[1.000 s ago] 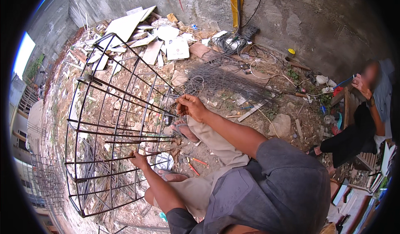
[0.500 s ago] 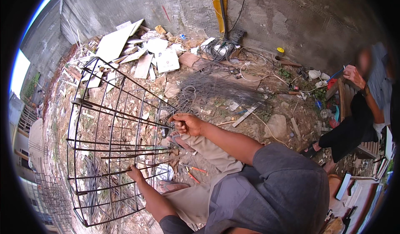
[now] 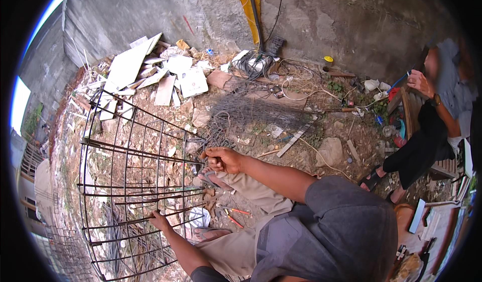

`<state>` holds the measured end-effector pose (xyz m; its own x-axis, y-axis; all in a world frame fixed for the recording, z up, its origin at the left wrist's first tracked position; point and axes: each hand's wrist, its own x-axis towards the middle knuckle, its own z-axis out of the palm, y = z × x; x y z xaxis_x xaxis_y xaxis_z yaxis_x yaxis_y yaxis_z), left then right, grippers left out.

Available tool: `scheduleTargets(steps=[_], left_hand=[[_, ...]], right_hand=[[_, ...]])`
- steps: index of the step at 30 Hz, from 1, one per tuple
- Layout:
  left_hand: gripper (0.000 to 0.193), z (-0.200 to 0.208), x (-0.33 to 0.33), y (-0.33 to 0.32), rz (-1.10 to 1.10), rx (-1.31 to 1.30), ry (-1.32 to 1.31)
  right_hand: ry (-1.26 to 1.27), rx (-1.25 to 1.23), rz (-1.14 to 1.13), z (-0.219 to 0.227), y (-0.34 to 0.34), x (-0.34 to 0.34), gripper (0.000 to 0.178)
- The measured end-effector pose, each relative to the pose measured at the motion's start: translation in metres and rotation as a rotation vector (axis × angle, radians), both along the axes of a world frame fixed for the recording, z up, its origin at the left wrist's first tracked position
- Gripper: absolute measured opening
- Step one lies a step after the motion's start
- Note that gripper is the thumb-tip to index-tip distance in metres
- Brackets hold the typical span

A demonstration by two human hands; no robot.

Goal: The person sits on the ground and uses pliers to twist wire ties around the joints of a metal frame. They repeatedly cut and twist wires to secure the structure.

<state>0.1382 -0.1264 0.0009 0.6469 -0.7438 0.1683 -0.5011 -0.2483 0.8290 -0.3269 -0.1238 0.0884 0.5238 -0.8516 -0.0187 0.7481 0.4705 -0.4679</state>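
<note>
A long cage of thin dark steel rebar point(image 3: 131, 160) lies in front of me, its bars crossed by square hoops. My left hand point(image 3: 160, 222) is closed on one of its lower bars. Near the cage's close upper edge, my right hand point(image 3: 224, 160) has its fingers curled and pinched beside the bar ends. Whatever is between those fingertips is too small to make out. By my sandalled feet on the ground lie orange-handled tools point(image 3: 234, 219), possibly pliers. A white round bag or lid point(image 3: 200, 217) is partly behind the cage bars.
Broken white boards point(image 3: 131, 63) and rubble heap against the grey wall point(image 3: 326, 16). A tangle of thin wire point(image 3: 261, 112) and coiled cable point(image 3: 253, 65) lie beyond my right hand. At the right a person point(image 3: 424, 131) sits on a wooden frame, one hand raised. A large stone point(image 3: 330, 152) juts from the dirt.
The cage's far upper corner has swung down and left, and the view has turned slightly. My right hand sits a little lower in the picture; my left keeps its hold on the bar.
</note>
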Motion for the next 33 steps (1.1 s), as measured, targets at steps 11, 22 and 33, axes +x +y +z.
scheduleTargets(steps=[11,22,33], left_hand=[[0.05,-0.005,-0.011,0.001,0.088,-0.053,-0.035],[0.048,-0.007,-0.003,-0.004,0.122,-0.054,-0.039],[0.049,-0.006,-0.006,-0.006,0.149,-0.057,-0.02]], right_hand=[[0.027,-0.028,0.04,0.004,0.002,0.007,0.023],[0.088,-0.02,-0.026,0.011,0.005,0.013,0.023],[0.131,-0.051,-0.023,0.006,0.002,0.016,0.023]])
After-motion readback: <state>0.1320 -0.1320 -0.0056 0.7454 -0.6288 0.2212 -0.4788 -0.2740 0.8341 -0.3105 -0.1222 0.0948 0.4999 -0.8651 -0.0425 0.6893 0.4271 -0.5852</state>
